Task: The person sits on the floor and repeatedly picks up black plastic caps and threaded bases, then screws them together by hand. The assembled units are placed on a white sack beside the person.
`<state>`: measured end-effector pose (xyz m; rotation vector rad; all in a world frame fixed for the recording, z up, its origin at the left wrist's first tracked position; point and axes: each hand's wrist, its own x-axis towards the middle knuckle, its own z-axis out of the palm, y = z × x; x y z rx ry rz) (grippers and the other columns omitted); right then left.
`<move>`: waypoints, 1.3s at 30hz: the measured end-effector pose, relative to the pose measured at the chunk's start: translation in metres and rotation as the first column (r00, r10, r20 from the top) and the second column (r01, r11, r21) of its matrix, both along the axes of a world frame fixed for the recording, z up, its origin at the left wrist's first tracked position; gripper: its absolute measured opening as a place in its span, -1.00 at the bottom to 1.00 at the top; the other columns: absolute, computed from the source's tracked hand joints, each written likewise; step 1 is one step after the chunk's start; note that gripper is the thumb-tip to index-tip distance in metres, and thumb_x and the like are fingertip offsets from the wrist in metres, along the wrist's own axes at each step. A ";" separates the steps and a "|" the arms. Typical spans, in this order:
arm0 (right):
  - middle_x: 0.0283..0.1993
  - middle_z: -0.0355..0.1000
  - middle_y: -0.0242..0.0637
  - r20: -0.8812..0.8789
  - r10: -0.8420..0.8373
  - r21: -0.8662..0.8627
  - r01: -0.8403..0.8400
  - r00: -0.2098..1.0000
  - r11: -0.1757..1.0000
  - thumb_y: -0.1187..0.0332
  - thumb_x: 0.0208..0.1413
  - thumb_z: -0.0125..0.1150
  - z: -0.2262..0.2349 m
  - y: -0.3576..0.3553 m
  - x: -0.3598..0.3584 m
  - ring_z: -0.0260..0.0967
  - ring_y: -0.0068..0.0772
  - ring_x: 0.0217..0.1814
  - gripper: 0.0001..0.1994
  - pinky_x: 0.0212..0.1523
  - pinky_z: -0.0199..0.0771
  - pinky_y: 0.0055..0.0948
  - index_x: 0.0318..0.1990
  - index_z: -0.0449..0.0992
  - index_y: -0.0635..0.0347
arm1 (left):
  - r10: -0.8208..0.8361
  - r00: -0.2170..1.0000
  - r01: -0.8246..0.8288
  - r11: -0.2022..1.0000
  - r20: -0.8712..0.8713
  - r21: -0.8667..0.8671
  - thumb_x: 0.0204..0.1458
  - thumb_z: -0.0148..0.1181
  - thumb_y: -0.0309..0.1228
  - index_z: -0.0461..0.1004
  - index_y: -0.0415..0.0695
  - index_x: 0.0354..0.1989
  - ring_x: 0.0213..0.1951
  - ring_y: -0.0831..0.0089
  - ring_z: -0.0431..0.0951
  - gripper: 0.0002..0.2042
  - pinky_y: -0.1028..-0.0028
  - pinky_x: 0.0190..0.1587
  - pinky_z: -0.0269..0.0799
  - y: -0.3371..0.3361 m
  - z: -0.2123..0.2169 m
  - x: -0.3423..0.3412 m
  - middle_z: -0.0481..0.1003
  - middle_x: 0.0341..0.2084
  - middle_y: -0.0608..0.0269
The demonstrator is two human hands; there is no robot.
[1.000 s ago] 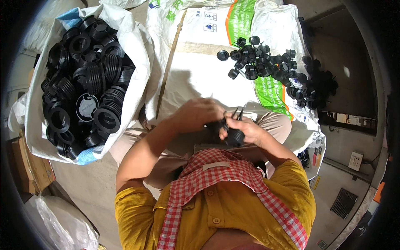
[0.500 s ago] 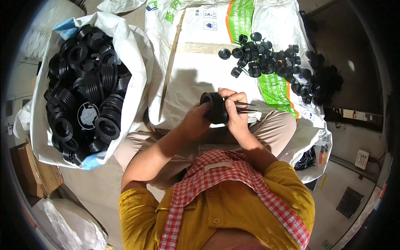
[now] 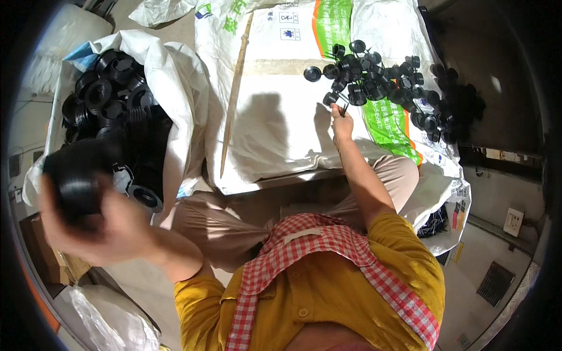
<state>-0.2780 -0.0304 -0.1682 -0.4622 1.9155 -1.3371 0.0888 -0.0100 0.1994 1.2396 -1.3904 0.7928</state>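
Observation:
Over the near edge of the large white sack [image 3: 184, 93] at the left, my left hand [image 3: 126, 225] is closed round a stack of black ribbed rings [image 3: 80, 190], both smeared by motion. The sack is full of similar black rings [image 3: 98, 96]. My right hand [image 3: 343, 126] reaches forward over the sheeted surface, pinching thin black sticks [image 3: 344, 110]. Its fingertips are right at a small black cap [image 3: 330, 99] at the near side of a pile of such caps [image 3: 369, 79]; whether they grip that cap I cannot tell.
A long thin wooden stick [image 3: 234, 96] lies on the white woven sheet [image 3: 272, 131]. Beside my right knee stands a white bag [image 3: 430, 193] with thin black scraps [image 3: 433, 225] in it. Clear plastic [image 3: 111, 316] lies at the lower left.
My left hand has carried the ring stack from in front of me leftward to the sack. My right hand has let go of the stack and moved forward to the caps.

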 end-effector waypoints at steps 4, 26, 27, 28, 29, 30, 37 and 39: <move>-0.11 0.51 -0.18 -0.128 -0.069 0.153 0.088 0.989 0.984 0.36 0.17 0.08 -0.085 -0.034 -0.057 0.45 -0.26 -0.08 -0.72 -0.04 0.36 -0.37 -0.01 0.49 0.27 | 0.507 0.721 -0.628 0.766 0.473 0.136 -0.13 0.37 -0.05 0.40 -0.26 0.05 -0.03 -0.03 0.42 -0.35 0.15 0.06 0.35 -0.030 0.017 0.065 0.37 -0.03 -0.20; -0.33 0.47 -0.45 -0.188 0.255 -0.133 -0.282 0.949 0.950 0.40 0.12 0.23 0.008 -0.043 -0.015 0.30 -0.61 -0.27 -0.84 -0.20 0.33 -0.56 -0.21 0.57 0.29 | -0.455 0.617 0.677 -0.110 -0.642 0.728 0.00 0.24 -0.33 0.28 -0.17 0.13 0.13 0.06 0.33 -0.50 0.21 0.10 0.33 -0.004 -0.162 -0.099 0.32 0.10 -0.01; -0.33 0.49 -0.36 -0.330 0.358 -0.132 -0.419 0.873 0.899 0.43 0.07 0.25 0.041 -0.031 -0.003 0.35 -0.48 -0.28 -0.86 -0.21 0.36 -0.53 -0.21 0.58 0.23 | -0.367 0.623 0.731 -0.045 -0.691 0.681 0.01 0.25 -0.29 0.23 -0.17 0.18 0.17 0.09 0.28 -0.44 0.20 0.11 0.31 -0.005 -0.167 -0.099 0.26 0.15 -0.01; -0.33 0.52 -0.28 -0.469 0.440 -0.104 -0.543 0.765 0.833 0.47 0.03 0.27 0.077 -0.018 0.007 0.40 -0.35 -0.29 -0.84 -0.23 0.39 -0.49 -0.20 0.59 0.16 | -0.279 0.609 0.777 0.022 -0.743 0.629 0.02 0.26 -0.25 0.17 -0.16 0.23 0.20 0.11 0.24 -0.38 0.19 0.12 0.29 -0.008 -0.172 -0.101 0.21 0.19 0.00; -0.35 0.50 -0.30 -0.575 0.511 -0.105 -0.678 0.638 0.728 0.53 -0.05 0.27 0.119 -0.007 0.023 0.39 -0.34 -0.29 -0.79 -0.26 0.40 -0.47 -0.20 0.58 0.14 | -0.130 0.529 0.846 0.009 -0.838 0.533 0.03 0.24 -0.15 0.06 -0.13 0.29 0.27 0.18 0.12 -0.29 0.15 0.16 0.22 -0.011 -0.172 -0.097 0.04 0.28 0.01; -0.36 0.48 -0.32 -0.676 0.550 -0.083 -0.792 0.490 0.604 0.60 -0.12 0.27 0.156 0.003 0.033 0.38 -0.33 -0.30 -0.72 -0.28 0.41 -0.46 -0.19 0.57 0.12 | -0.135 0.568 0.823 0.062 -0.812 0.565 0.06 0.19 -0.10 0.08 -0.17 0.27 0.20 0.18 0.22 -0.32 0.18 0.10 0.30 -0.014 -0.186 -0.093 0.18 0.19 -0.03; -0.18 0.51 -0.21 -0.766 0.460 -0.282 -0.877 0.450 0.389 0.65 -0.16 0.28 0.214 0.054 0.053 0.43 -0.31 -0.41 -0.18 -0.38 0.47 -0.42 0.30 0.00 0.23 | 0.590 -0.081 0.850 -0.379 -0.803 -0.365 -0.01 0.13 -0.56 0.31 -0.25 -0.09 -0.27 0.42 0.53 -0.71 0.46 -0.22 0.53 -0.007 -0.187 -0.109 0.44 -0.27 0.16; -0.09 0.50 -0.16 -0.549 0.619 -0.286 -0.823 0.561 0.491 0.65 -0.08 0.27 0.219 0.068 0.052 0.45 -0.46 -0.30 -0.10 -0.29 0.47 -0.56 0.38 -0.20 0.21 | 0.565 -0.192 0.814 -0.365 -0.802 -0.452 -0.03 0.15 -0.57 0.31 -0.24 -0.10 -0.25 0.44 0.50 -0.70 0.47 -0.18 0.49 0.001 -0.189 -0.112 0.43 -0.28 0.19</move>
